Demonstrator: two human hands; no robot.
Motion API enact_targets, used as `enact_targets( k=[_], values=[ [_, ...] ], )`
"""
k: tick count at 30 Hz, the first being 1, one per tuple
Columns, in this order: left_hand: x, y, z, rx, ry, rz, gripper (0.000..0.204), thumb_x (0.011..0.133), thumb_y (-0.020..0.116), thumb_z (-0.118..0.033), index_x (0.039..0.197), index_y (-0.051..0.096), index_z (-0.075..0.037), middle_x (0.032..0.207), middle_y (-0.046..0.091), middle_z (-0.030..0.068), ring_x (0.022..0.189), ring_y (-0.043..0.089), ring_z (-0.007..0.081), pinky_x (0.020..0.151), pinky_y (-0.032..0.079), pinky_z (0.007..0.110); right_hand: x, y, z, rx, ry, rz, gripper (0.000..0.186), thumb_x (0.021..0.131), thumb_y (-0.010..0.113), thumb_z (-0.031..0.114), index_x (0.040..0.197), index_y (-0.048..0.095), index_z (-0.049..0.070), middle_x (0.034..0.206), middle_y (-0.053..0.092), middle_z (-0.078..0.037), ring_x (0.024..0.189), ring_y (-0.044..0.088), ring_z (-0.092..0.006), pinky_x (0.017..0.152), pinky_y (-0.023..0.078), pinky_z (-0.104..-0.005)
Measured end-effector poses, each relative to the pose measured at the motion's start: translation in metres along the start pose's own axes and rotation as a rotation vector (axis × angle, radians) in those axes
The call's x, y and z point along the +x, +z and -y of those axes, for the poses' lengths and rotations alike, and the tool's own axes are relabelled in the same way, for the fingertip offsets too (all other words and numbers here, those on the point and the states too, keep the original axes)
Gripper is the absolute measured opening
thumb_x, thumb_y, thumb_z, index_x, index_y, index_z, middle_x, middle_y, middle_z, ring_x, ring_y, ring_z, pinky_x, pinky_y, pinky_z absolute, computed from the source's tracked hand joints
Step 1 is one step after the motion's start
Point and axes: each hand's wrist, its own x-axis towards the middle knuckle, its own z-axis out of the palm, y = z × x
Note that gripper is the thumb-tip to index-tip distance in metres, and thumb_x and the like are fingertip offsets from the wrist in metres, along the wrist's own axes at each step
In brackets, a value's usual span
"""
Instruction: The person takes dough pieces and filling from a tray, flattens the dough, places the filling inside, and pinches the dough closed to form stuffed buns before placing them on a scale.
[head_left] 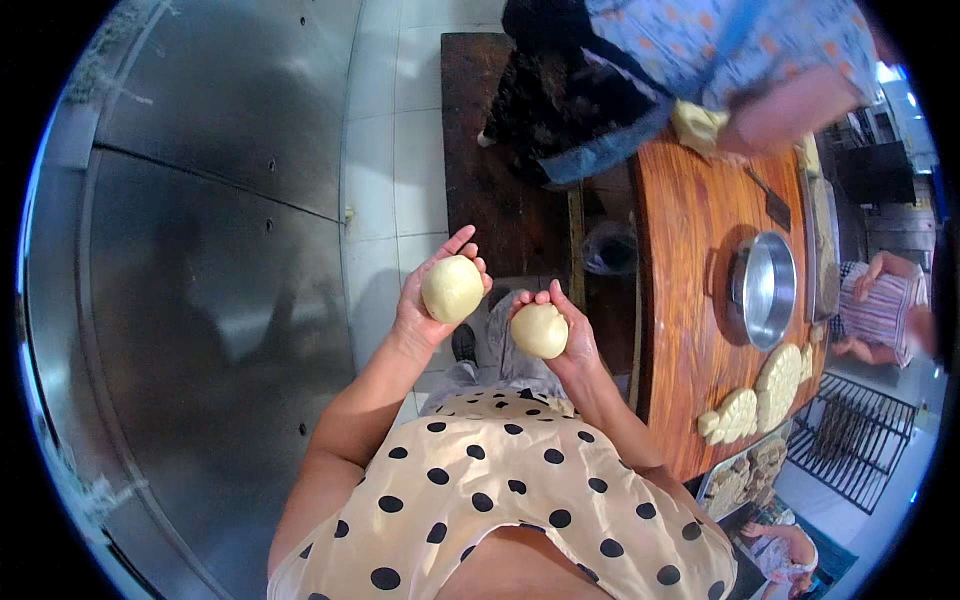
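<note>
Single head-worn fisheye view, looking steeply down the wearer's torso. Both hands, left hand (432, 300) and right hand (560, 335), sit close at frame centre. The wooden surface (680, 300) runs along the right of the frame; a metal wall (200, 300) fills the left. Edges bend toward the rim.

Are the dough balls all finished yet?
Some shaped, ridged dough pieces already lie on the wooden table. The left hand holds one smooth, round, pale dough ball, the right hand another; both are unshaped.
</note>
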Motion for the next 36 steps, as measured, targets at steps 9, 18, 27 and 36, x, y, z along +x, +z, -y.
enact_targets(
  k=[9,18,27,36],
  values=[
    [0.143,0.093,-0.151,0.055,0.132,-0.037,0.032,0.098,0.053,-0.032,0.099,0.069,-0.004,0.104,0.069,0.0124,0.094,0.066,0.0275,0.089,0.053,0.044,0.193,0.102,0.065,0.242,0.192,-0.046,0.037,0.101,0.051,0.033,0.084,0.062,0.002,0.092,0.066,-0.014,0.095,0.063,-0.0295,0.092,0.052,-0.0443],
    [0.288,0.188,-0.265,0.077,-0.091,-0.1,0.038,0.103,0.045,-0.036,0.108,0.064,-0.003,0.091,0.066,0.0102,0.089,0.064,0.0264,0.09,0.053,0.045,0.331,0.282,0.17,0.181,0.105,-0.009,0.033,0.099,0.056,0.031,0.082,0.064,0.004,0.095,0.068,-0.016,0.094,0.066,-0.0287,0.089,0.054,-0.0426],
    [0.451,0.204,-0.364,0.179,-0.305,-0.108,0.048,0.103,0.045,-0.026,0.142,0.038,0.001,0.102,0.071,0.0083,0.094,0.066,0.0242,0.088,0.054,0.039,0.464,0.304,0.199,0.428,-0.273,-0.031,0.029,0.1,0.053,0.031,0.089,0.064,0.006,0.1,0.069,-0.014,0.099,0.066,-0.0293,0.093,0.052,-0.0458],
    [0.616,0.276,-0.385,0.415,-0.416,-0.127,0.051,0.102,0.046,-0.042,0.13,0.051,0.001,0.106,0.067,0.0127,0.1,0.064,0.0274,0.093,0.053,0.044,0.587,0.329,0.324,0.395,-0.709,-0.112,0.031,0.101,0.051,0.033,0.096,0.062,0.004,0.105,0.068,-0.016,0.099,0.066,-0.0287,0.089,0.055,-0.0423]
  ],
)
